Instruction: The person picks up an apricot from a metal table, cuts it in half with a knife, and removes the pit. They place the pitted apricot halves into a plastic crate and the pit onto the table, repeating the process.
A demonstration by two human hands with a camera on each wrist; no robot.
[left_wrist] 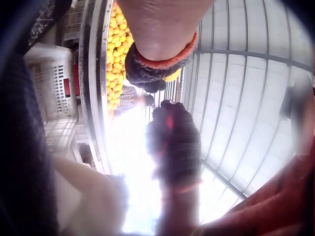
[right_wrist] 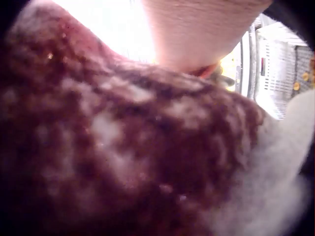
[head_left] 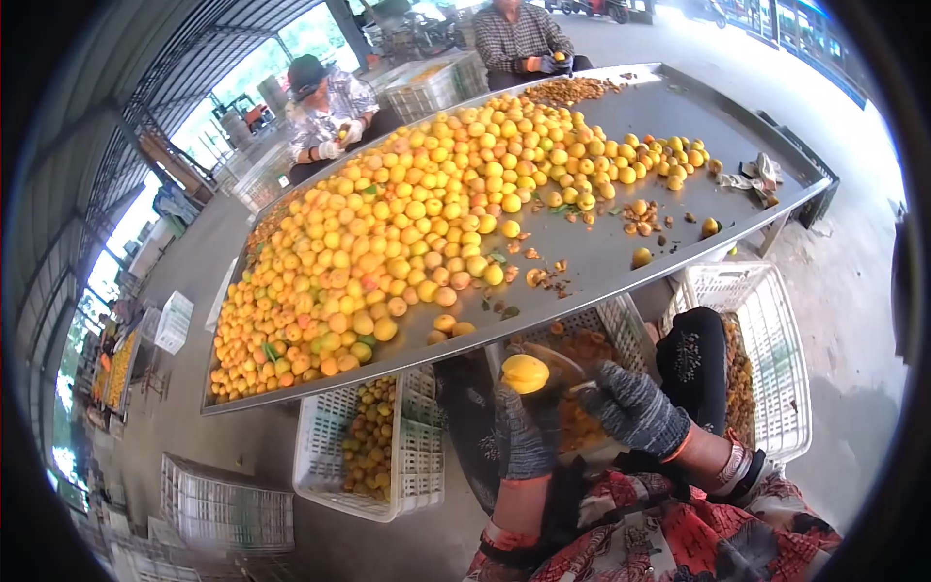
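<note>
My gloved left hand (head_left: 525, 436) holds up a yellow apricot (head_left: 525, 373) below the near edge of the metal table. In the left wrist view the same glove (left_wrist: 147, 71) partly covers the fruit (left_wrist: 173, 75). Just to the right, my gloved right hand (head_left: 635, 412) has its fingers curled around the end of a thin pale tool (head_left: 580, 385), whose blurred curved part reaches toward the apricot; I cannot tell its kind. Patterned cloth (right_wrist: 147, 147) fills most of the right wrist view and hides that hand.
A big heap of apricots (head_left: 388, 233) covers much of the metal table (head_left: 669, 112). Below stand white crates, one with greenish fruit (head_left: 308, 466), another (head_left: 790, 388) beside my right knee. Two people (head_left: 330, 116) work across the table. Grey cloth (head_left: 761, 173) lies at its right corner.
</note>
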